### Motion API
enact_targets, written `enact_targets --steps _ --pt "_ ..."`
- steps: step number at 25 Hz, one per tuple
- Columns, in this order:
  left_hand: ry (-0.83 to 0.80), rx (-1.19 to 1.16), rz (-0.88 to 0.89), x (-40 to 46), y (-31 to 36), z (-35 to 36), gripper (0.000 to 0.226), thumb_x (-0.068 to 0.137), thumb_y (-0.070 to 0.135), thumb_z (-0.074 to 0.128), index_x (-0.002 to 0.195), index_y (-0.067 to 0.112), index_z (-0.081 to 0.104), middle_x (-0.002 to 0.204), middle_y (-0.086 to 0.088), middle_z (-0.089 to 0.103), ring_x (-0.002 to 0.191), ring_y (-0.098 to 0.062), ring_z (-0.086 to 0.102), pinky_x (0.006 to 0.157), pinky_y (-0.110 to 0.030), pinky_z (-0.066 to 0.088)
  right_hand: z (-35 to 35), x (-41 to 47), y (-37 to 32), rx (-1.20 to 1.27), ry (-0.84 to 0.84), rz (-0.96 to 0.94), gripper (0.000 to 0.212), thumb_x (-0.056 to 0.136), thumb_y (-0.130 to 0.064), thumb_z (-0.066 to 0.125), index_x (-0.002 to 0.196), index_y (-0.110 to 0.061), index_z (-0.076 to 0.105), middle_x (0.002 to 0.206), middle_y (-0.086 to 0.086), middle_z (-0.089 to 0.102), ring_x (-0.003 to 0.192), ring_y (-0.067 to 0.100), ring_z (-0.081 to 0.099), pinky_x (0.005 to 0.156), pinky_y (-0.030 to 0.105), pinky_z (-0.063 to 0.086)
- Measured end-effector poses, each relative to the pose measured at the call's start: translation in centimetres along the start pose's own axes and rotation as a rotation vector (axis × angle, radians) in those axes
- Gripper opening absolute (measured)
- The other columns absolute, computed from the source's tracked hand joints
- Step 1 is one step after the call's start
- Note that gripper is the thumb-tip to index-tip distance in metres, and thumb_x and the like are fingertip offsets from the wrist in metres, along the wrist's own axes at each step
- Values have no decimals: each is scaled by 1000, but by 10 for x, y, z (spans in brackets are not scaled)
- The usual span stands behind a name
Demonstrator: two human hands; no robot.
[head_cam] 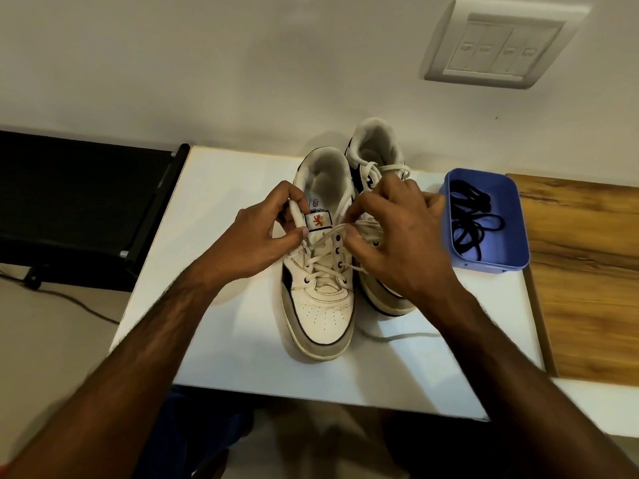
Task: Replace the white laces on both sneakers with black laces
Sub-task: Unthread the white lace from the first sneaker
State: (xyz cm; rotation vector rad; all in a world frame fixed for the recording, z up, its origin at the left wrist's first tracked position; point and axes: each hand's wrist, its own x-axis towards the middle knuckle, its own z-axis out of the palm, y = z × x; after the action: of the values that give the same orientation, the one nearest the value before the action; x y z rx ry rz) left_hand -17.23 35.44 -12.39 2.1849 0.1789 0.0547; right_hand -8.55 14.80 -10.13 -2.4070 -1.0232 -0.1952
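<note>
Centrally, two white sneakers stand side by side on a white tabletop point(242, 340), toes toward the viewer. On the near sneaker point(321, 271) the left hand point(256, 236) has its grip closed on the collar and tongue edge at the shoe's left side, thumb and forefinger pinching the padded rim just left of the tongue label point(318, 221). Directly right of that grip, the right hand point(397, 236) pinches the white lace point(328, 236) between thumb and fingertips, drawing a strand taut across the upper eyelets; the lower rows remain laced. Behind and beneath the right hand stands the second sneaker point(377, 157), its own white lace apparently still threaded, though the hand hides most of it. A loose lace end point(404, 336) trails on the tabletop below the right wrist. Well to the right of the right-hand grip sits a blue tray point(515, 233) holding the black laces point(473, 216) in a loose tangle. Beyond the tray lies a wooden surface point(587, 271); above it a switch plate point(501, 46) is on the wall, and far left of the left-hand grip is a dark frame point(86, 202).
</note>
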Motion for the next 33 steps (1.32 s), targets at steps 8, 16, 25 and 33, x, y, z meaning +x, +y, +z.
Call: enact_targets --steps 8,16,25,33 --pt "10 -5 13 -1 2 1 25 95 16 66 110 28 50 98 7 64 95 -13 61 81 -17 43 40 -9 -21 -105 -117 -98 13 88 -29 71 98 -21 72 98 1 53 95 23 52 84 42 31" --pt "14 83 54 1 -2 3 23 96 30 65 112 33 50 91 10 62 90 -12 60 90 -43 45 -19 7 16 364 -147 89 14 80 -35 53 84 -23 58 88 -14 47 84 9 47 82 37 38" --pt "124 682 394 -2 11 9 26 88 53 61 99 31 70 97 9 35 91 -13 34 82 -35 21 -47 3 33 572 -956 107 22 101 -11 56 88 -8 74 73 1 74 70 13 69 69 22 51" --pt "149 663 310 -1 13 26 25 79 48 67 89 25 71 99 4 44 99 -17 42 88 -35 18 0 4 6 289 -162 224 20 92 -49 65 93 -30 62 80 -16 64 72 4 59 65 34 53"
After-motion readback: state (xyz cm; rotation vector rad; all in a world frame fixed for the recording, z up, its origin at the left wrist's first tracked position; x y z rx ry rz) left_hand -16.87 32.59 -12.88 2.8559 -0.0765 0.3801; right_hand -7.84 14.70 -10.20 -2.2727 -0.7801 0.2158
